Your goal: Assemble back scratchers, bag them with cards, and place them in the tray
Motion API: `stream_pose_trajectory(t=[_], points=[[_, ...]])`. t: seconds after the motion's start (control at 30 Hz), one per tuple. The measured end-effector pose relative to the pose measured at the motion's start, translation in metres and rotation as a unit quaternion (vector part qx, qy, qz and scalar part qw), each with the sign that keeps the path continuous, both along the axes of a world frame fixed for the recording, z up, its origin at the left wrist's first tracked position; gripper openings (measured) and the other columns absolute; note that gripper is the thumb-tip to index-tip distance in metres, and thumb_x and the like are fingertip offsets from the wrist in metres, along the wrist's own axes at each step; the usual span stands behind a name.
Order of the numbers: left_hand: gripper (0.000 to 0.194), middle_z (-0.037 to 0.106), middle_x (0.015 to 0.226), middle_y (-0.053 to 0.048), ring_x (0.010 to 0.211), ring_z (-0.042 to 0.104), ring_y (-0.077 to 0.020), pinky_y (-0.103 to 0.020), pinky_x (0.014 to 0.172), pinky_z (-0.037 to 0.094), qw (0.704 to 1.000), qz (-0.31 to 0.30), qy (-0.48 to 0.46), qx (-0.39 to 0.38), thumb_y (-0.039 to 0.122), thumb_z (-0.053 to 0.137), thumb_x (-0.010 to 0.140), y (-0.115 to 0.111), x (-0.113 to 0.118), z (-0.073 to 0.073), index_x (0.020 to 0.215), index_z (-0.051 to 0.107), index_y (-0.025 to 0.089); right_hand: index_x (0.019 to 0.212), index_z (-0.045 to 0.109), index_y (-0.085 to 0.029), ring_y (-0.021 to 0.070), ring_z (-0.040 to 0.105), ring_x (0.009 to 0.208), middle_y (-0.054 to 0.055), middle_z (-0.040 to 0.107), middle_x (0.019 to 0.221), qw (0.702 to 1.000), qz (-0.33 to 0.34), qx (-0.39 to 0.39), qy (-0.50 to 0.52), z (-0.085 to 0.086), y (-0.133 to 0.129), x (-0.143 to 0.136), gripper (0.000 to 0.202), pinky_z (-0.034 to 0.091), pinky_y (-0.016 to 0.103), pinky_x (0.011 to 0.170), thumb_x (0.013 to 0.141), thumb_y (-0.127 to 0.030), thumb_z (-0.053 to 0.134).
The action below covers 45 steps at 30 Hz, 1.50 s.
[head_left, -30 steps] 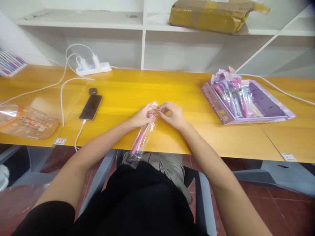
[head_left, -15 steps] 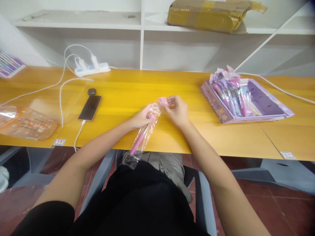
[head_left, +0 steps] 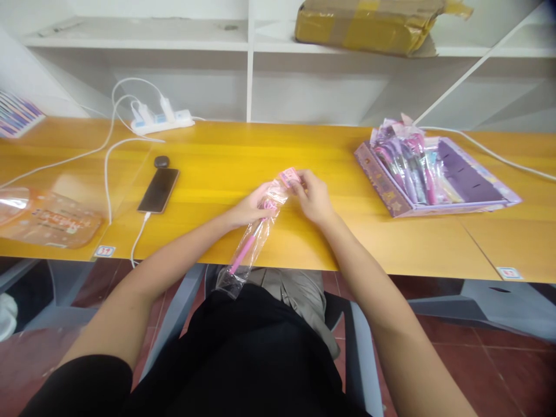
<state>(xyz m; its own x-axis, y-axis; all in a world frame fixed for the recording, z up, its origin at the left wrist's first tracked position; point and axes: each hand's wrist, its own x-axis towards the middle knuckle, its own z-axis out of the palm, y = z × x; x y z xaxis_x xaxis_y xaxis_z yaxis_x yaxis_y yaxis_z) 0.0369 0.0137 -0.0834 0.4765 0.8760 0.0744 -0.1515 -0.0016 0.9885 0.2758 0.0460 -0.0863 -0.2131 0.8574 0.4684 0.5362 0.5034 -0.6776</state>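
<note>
A pink pen [head_left: 243,253] lies inside a clear plastic bag [head_left: 256,236] that slants down over the table's front edge toward my lap. My left hand [head_left: 252,209] is closed round the bag near the pen's upper end. At the top of the bag is a pink card label [head_left: 289,177], and my right hand [head_left: 311,196] pinches its right edge. The two hands are a short way apart above the yellow table [head_left: 217,174].
On the right stands a purple box [head_left: 403,208] of bagged pens. A phone [head_left: 158,191] with its cable, a black case [head_left: 162,162], a power strip [head_left: 163,121] and an orange pouch [head_left: 65,221] are on the left. A taped parcel [head_left: 365,26] sits on the shelf.
My right hand's fingers have closed in on the pink label, which now lies more tilted. My left hand has stayed on the bag almost unmoved.
</note>
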Motion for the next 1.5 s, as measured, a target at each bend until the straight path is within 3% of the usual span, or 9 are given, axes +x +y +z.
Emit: stream_pose_trajectory(t=[0.3,0.57,0.77,1.0,1.2,1.4,1.5], points=[[0.073,0.078,0.13,-0.009,0.116,0.074,-0.0261,-0.035,0.093,0.06,1.0,-0.005,-0.002,-0.012,0.012,0.091,0.071,-0.004,0.001,0.01,0.14,0.072,0.029,0.115,0.075,-0.026,0.0299,0.067,0.096,0.012,0.071,0.105,0.998,0.016,0.05,-0.032,0.003,0.0,0.002,0.043,0.058,0.048,0.093,0.115,-0.058,0.047],[0.074,0.076,0.143,-0.011,0.129,0.073,-0.0305,-0.042,0.107,0.06,1.0,-0.007,-0.001,-0.005,0.012,0.092,0.07,-0.004,0.0,0.008,0.139,0.074,0.029,0.134,0.08,-0.028,0.0297,0.064,0.093,0.011,0.066,0.104,0.998,0.017,0.056,-0.032,0.005,-0.002,0.001,0.042,0.059,0.051,0.094,0.114,-0.051,0.051],[0.077,0.073,0.15,-0.011,0.139,0.069,-0.0305,-0.04,0.112,0.057,1.0,-0.014,-0.014,-0.014,0.008,0.092,0.069,-0.002,-0.001,0.004,0.141,0.073,0.029,0.143,0.076,-0.03,0.0282,0.066,0.091,0.01,0.067,0.107,0.998,0.021,0.043,-0.048,0.002,-0.001,0.002,0.042,0.059,0.049,0.093,0.112,-0.05,0.057],[0.075,0.076,0.143,-0.01,0.129,0.073,-0.0294,-0.038,0.104,0.06,1.0,-0.008,-0.012,-0.014,0.011,0.093,0.07,-0.003,0.0,0.006,0.139,0.074,0.03,0.122,0.066,-0.028,0.0224,0.061,0.074,0.005,0.07,0.097,1.0,-0.011,0.004,-0.011,0.001,-0.002,0.001,0.027,0.058,0.045,0.082,0.104,-0.046,0.071],[0.074,0.078,0.13,-0.009,0.112,0.075,-0.0252,-0.033,0.09,0.062,0.999,-0.02,-0.015,-0.02,0.013,0.093,0.073,-0.006,0.001,0.01,0.142,0.073,0.03,0.111,0.068,-0.029,0.0213,0.06,0.076,0.009,0.066,0.118,0.999,0.014,0.028,-0.008,0.008,-0.007,0.0,0.016,0.059,0.048,0.084,0.107,-0.044,0.065],[0.074,0.076,0.128,-0.011,0.105,0.073,-0.0248,-0.033,0.085,0.061,0.999,-0.017,-0.017,-0.024,0.015,0.091,0.076,-0.005,0.001,0.007,0.146,0.07,0.028,0.111,0.073,-0.03,0.0224,0.063,0.083,0.01,0.066,0.122,0.999,0.033,0.024,0.017,0.011,-0.01,-0.002,0.026,0.061,0.046,0.081,0.109,-0.053,0.064],[0.077,0.076,0.126,-0.011,0.109,0.073,-0.0272,-0.036,0.088,0.061,0.999,-0.034,-0.009,-0.003,0.018,0.09,0.079,0.0,0.001,0.0,0.152,0.065,0.026,0.107,0.074,-0.029,0.02,0.065,0.082,0.009,0.071,0.124,0.994,0.054,-0.014,0.095,0.006,-0.006,-0.004,0.037,0.061,0.04,0.073,0.105,-0.066,0.068]])
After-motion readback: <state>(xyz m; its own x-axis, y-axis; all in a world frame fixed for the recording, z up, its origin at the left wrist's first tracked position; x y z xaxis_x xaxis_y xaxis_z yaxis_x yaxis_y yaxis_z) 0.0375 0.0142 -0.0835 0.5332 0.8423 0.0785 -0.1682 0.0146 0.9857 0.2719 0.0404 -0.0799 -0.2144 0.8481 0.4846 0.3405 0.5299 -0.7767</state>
